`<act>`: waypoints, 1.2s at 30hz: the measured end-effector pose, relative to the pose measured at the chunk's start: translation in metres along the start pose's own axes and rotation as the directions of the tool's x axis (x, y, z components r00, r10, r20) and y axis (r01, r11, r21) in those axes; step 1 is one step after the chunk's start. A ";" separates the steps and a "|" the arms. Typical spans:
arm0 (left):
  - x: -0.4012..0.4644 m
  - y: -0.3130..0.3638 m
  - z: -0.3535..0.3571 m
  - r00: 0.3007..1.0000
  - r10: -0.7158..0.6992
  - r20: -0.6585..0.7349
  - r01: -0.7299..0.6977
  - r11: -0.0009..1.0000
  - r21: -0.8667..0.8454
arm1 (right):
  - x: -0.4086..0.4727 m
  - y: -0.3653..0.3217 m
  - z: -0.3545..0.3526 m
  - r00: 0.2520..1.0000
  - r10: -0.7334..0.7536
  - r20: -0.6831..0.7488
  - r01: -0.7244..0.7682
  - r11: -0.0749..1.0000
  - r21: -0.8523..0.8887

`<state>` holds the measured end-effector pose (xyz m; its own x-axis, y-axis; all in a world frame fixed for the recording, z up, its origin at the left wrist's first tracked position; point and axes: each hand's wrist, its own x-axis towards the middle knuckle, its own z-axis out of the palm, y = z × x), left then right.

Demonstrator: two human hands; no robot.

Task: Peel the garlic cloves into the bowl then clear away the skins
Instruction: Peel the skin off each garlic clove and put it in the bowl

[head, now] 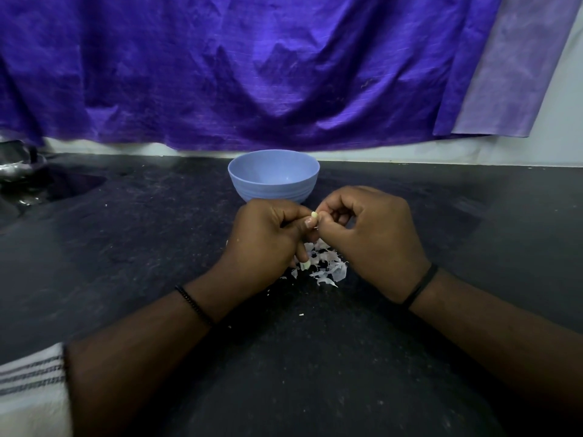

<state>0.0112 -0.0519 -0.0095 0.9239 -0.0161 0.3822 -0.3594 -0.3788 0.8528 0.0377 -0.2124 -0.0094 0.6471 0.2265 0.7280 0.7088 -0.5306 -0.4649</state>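
Garlic clove (314, 215): one, pale, only its tip showing, pinched between the fingertips of both hands above the middle of the counter (126, 247), just in front of the bowl. Left hand (268, 238): fingers curled, thumb and forefinger gripping the clove; black bead bracelet (194, 305) at the wrist. Right hand (369, 231): fingers curled, pinching the same clove from the other side; plain black band (421, 287) at the wrist. Bowl (273, 175): light blue, ribbed near the base, upright, set toward the back edge of the counter, directly behind the hands; what shows of its inside holds nothing, the near bottom being hidden by its own wall. Skins (325, 266): white, papery scraps heaped on the counter beneath and between the hands, partly covered by them, with small flecks scattered nearer the front edge. Counter: dark, speckled stone. Cloth (252, 74): purple, creased, hanging along the wall behind the back edge. Shiny metal object (15, 162): far left corner, too blurred to identify. Striped white fabric (31, 389): front left corner.
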 end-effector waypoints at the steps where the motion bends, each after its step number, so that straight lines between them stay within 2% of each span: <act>1: 0.000 0.000 0.000 1.000 0.002 -0.004 -0.002 1.000 0.003 | 0.000 0.000 0.000 1.000 0.000 0.002 0.000 1.000 0.004; 10: 0.000 0.000 0.003 1.000 0.011 0.003 -0.011 1.000 0.012 | 0.004 0.003 0.001 0.999 -0.037 0.007 0.037 0.999 -0.024; 15: 0.000 0.006 0.001 0.996 -0.030 0.086 0.042 0.989 -0.141 | 0.006 0.005 -0.002 0.997 -0.079 -0.009 0.078 0.994 -0.072; 17: 0.000 0.007 0.001 0.997 -0.026 0.076 0.038 0.986 -0.161 | 0.006 0.005 -0.002 0.993 -0.117 0.000 0.117 0.989 -0.096; 22: 0.000 0.007 0.001 0.999 -0.009 0.038 0.013 0.994 -0.110 | 0.006 0.005 -0.001 0.994 -0.105 0.016 0.106 0.991 -0.082; 36: 0.001 0.006 -0.003 0.997 0.066 0.047 -0.065 0.998 -0.024 | 0.004 0.003 -0.001 1.000 -0.010 0.005 0.010 1.000 0.001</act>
<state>0.0101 -0.0517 -0.0032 0.9032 -0.0848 0.4208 -0.4220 -0.3551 0.8342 0.0423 -0.2140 -0.0071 0.6415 0.2361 0.7299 0.7154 -0.5275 -0.4582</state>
